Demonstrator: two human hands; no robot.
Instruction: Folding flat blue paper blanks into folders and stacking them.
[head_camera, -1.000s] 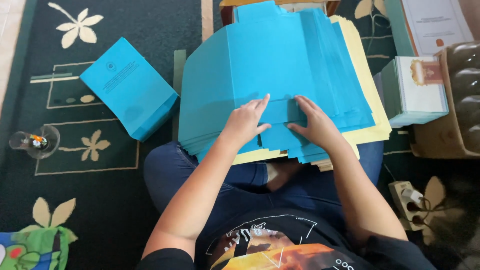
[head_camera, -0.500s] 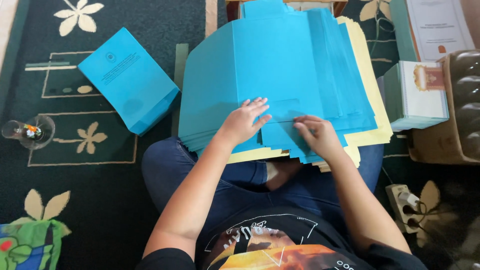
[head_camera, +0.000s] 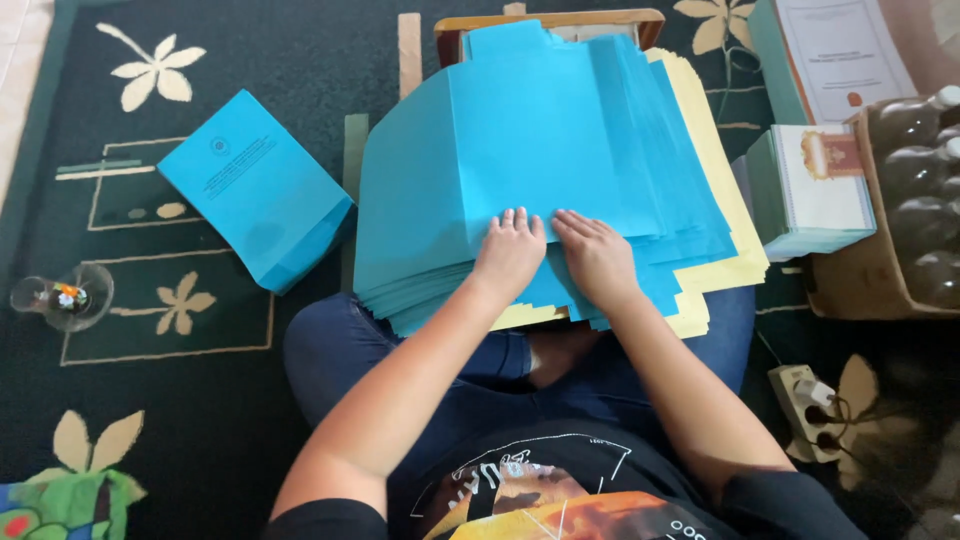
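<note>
A thick stack of blue cut paper sheets (head_camera: 540, 150) lies across my lap, with yellow sheets (head_camera: 715, 160) under it. Both hands rest flat on the near edge of the top blue sheet. My left hand (head_camera: 510, 250) presses down with fingers together, pointing away from me. Beside it, almost touching, my right hand (head_camera: 595, 255) lies palm down on the same sheet. Neither hand grips anything. A finished blue paper bag (head_camera: 255, 190) lies on the carpet to the left.
A wooden tray edge (head_camera: 550, 20) shows behind the stack. A small glass (head_camera: 62, 297) stands on the dark patterned carpet at left. Boxed booklets (head_camera: 815, 185), a cardboard box of bottles (head_camera: 915, 200) and a power strip (head_camera: 810, 395) are at right.
My right hand has moved left along the sheet's edge until it lies next to my left hand. The left hand stayed roughly in place.
</note>
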